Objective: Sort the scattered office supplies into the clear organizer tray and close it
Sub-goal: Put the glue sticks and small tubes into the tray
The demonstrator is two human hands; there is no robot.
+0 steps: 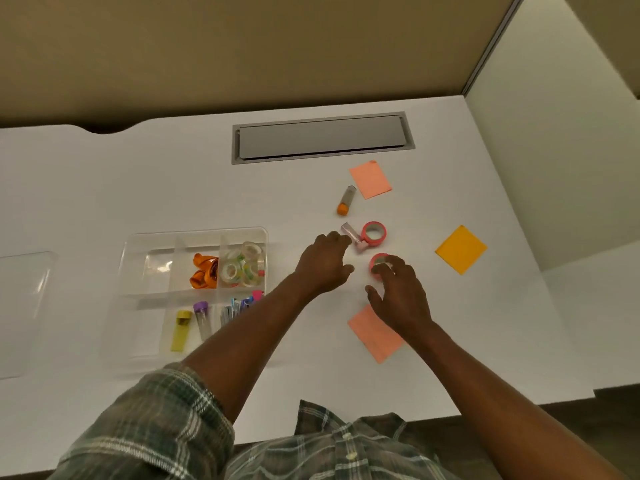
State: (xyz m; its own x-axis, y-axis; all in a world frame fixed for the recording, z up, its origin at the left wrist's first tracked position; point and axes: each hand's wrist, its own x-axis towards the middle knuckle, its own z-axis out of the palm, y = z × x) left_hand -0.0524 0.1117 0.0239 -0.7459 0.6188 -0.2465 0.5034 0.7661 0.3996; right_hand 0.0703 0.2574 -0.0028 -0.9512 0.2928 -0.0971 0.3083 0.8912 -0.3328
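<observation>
The clear organizer tray [197,232] lies left of centre on the white desk, holding orange clips [204,271], clear tape rolls [244,265], a yellow tube [181,329], a purple-capped tube [202,318] and several small tubes. My left hand [323,263] reaches right of the tray, its curled fingertips touching the end of a pink tube [352,234], thumb apart. My right hand [401,296] has its fingertips resting on a pink tape roll [376,261], thumb spread away from it. A second pink tape roll [374,233] lies just beyond.
The tray's clear lid [24,313] lies at the far left. An orange-capped tube [345,200], two pink sticky notes [370,180] [375,336] and an orange sticky note [460,249] are scattered on the right. A grey cable hatch [322,138] sits at the back.
</observation>
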